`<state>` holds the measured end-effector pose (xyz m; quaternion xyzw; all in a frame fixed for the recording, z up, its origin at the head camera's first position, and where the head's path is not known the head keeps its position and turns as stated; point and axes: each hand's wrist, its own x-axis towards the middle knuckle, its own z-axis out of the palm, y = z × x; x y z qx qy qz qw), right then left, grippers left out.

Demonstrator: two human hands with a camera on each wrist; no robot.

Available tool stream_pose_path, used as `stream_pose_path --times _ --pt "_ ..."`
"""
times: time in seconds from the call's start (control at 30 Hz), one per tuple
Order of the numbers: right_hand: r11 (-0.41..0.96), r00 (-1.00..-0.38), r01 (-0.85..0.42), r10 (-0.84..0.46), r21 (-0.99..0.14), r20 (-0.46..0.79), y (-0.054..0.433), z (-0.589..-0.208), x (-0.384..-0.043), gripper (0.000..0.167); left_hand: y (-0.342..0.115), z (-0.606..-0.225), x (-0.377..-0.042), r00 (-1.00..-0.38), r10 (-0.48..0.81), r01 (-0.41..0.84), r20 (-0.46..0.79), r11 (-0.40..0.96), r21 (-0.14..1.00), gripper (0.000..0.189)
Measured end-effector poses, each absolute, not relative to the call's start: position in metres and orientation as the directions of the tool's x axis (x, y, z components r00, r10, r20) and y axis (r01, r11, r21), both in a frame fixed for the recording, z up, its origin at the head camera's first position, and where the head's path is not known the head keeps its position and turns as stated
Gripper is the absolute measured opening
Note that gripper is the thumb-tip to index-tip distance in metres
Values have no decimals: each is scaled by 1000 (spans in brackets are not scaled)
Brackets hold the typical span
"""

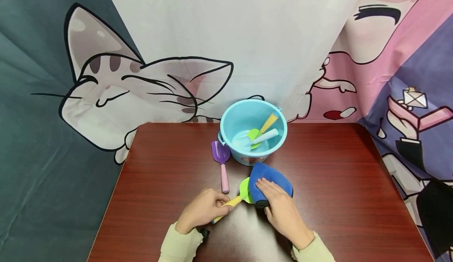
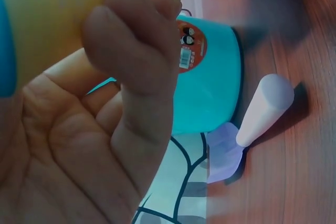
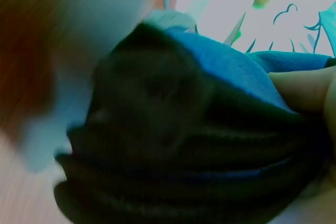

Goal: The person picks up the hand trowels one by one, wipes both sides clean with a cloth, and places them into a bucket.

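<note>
My left hand pinches the yellow handle of a toy shovel, its thumb and fingers bent round it; the handle has a blue end. The shovel's green scoop points away to the right and partly disappears behind a folded blue cloth with a black underside. My right hand grips that cloth, fingers lying over its top and thumb at the near side. Dark stacked folds of the cloth fill the right wrist view.
Behind the hands stands a light blue bucket with a green shovel and a light blue tool inside. To its left, a purple shovel with a pink handle lies on the reddish-brown table. A printed cloth backdrop hangs behind.
</note>
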<state>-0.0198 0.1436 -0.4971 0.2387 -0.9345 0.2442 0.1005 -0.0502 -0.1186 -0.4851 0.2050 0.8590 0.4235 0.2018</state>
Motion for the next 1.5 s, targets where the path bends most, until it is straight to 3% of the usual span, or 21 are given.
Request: stream_pose_path --times 0.77,1.03,1.4,1.5 --pt "826 -921 -332 -181 -456 344 192 -486 -25 71 -135 -484 -54 -860 478 150 -180 574 805 11" --pt "820 -921 -329 -168 -469 352 194 -487 -25 72 -135 -485 -53 -835 471 -17 -284 493 870 17" --pt "809 -917 -330 -153 -486 368 197 -487 -24 73 -129 -492 -52 -905 396 87 -156 531 843 32" --pt "808 -914 -332 -149 -486 376 197 -487 -25 73 -127 -494 -52 -922 370 117 -116 550 827 28"
